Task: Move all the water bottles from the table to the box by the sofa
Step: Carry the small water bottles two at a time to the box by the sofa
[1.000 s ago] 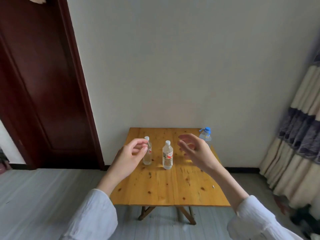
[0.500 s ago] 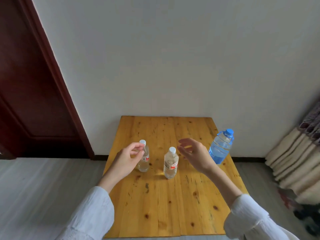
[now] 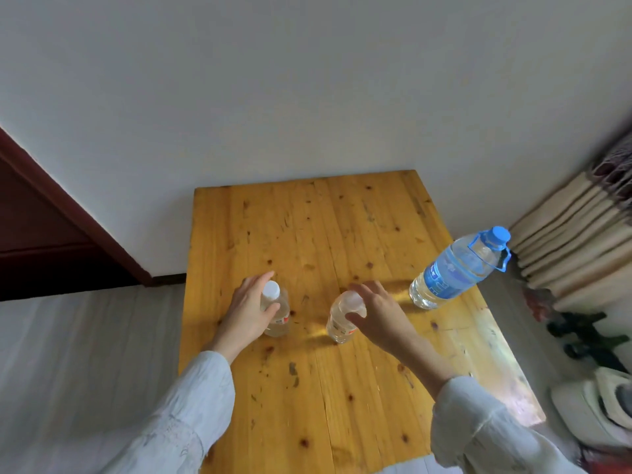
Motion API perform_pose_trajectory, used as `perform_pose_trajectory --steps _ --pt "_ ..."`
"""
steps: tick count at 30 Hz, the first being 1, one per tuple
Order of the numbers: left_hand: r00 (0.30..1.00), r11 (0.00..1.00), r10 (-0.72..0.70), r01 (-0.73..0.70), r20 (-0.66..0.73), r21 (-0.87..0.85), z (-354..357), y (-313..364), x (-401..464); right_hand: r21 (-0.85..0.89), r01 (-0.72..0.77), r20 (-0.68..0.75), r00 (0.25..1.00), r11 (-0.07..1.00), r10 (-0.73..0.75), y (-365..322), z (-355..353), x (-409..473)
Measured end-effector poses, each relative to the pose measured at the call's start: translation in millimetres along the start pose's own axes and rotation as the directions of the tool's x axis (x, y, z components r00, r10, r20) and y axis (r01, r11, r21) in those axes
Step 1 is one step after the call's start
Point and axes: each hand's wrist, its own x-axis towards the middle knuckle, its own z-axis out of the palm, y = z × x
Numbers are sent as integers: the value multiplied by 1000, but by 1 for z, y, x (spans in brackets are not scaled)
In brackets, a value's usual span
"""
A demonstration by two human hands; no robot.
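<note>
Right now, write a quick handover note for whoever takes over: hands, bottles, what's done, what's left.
Left hand: wrapped around the left small bottle, which stands on the table; whether the grip is closed is unclear.
Right hand: fingers over the top of the middle small bottle, which is also on the table; grip unclear.
Big blue-capped bottle: untouched, near the table's right edge.
Done: nothing moved. Left: all three bottles go to the box, which is out of view.
</note>
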Motion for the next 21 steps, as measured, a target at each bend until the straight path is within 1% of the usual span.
perform_pose_trajectory --steps 4,8,12,16,18,21 --pt "999 999 0 -2 52 49 1 -3 16 -60 -16 -32 999 998 14 -4 8 11" --pt "999 996 19 -24 50 91 -1 -4 24 -93 -48 -50 998 994 44 -7 16 15" --pt "996 989 20 -32 84 142 1 5 25 -75 -70 -42 997 995 67 -5 15 13" --pt "991 989 38 -56 131 136 3 15 14 -8 -134 -41 990 991 134 8 8 -4" --pt "987 988 77 -94 141 121 3 28 10 29 -165 -70 984 986 167 14 2 -17" --pt "963 973 183 -207 199 104 11 57 1 61 -185 -148 970 981 192 22 -8 -41"
